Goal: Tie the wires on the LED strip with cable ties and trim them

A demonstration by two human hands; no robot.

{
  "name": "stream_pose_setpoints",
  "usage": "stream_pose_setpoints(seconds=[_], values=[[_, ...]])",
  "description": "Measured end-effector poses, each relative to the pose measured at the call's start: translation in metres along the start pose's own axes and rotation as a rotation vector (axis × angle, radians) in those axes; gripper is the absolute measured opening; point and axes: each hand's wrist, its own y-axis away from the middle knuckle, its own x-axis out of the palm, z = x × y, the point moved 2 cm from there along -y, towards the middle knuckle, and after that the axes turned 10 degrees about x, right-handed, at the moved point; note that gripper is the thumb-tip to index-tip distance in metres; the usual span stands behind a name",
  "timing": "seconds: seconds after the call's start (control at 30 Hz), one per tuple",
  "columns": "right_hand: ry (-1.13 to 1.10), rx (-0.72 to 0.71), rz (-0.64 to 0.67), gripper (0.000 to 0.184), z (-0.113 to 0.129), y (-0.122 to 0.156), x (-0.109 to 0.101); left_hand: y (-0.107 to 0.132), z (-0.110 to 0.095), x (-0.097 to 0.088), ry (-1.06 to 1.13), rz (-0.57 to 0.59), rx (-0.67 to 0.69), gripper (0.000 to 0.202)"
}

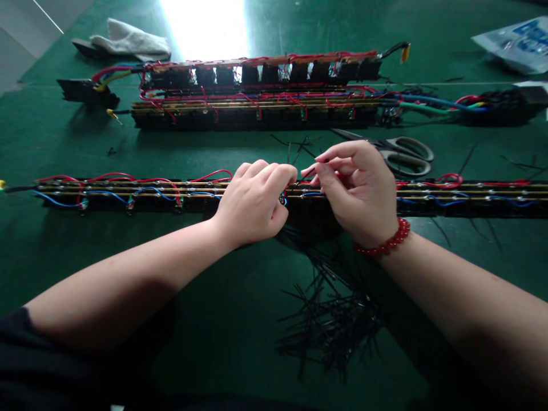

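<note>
A long black bar (107, 197) with brass rods and red and blue wires lies across the green table. My left hand (256, 200) is closed over the middle of this bar, its fingers curled and their tips partly hidden. Just to the right, my right hand (359, 188) pinches a thin black cable tie (309, 173) between thumb and index finger, above the bar. A red bead bracelet (387, 242) circles that wrist. Below the hands, a heap of loose black cable ties (334, 325) is spread on the table.
Scissors (406, 155) with grey-rimmed handles lie behind my right hand. Two more wired bars (257, 114) rest farther back, with cables and black connectors (88, 91) at their ends. A whitish glove (128, 40) sits back left, a plastic bag (518, 45) back right.
</note>
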Motion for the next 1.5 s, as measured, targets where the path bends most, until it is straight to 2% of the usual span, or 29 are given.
stream_pose_setpoints(seconds=[0.2, 0.47, 0.77, 1.03, 1.27, 1.5], values=[[-0.021, -0.001, -0.003, 0.008, 0.0011, 0.0000, -0.0004, 0.0002, -0.0006, -0.0012, -0.004, 0.009, 0.025, 0.032], [-0.024, 0.011, -0.006, 0.006, 0.0008, -0.0013, -0.0005, -0.0014, -0.0011, -0.0032, -0.017, 0.079, 0.031, 0.040], [0.168, -0.030, 0.000, 0.006, 0.0045, 0.0006, 0.0004, -0.0026, -0.0013, -0.0038, -0.041, 0.149, 0.046, 0.037], [0.194, -0.038, 0.040, 0.006, 0.0045, -0.0002, 0.0011, -0.0005, -0.0009, 0.0002, -0.074, 0.108, 0.102, 0.034], [0.303, -0.091, 0.077, 0.007, 0.0041, -0.0009, 0.0018, 0.0004, -0.0004, 0.0023, -0.109, 0.103, 0.132, 0.023], [0.314, -0.121, 0.098, 0.011, 0.0042, -0.0012, 0.0022, 0.0024, 0.0016, 0.0033, -0.123, 0.060, 0.198, 0.030]])
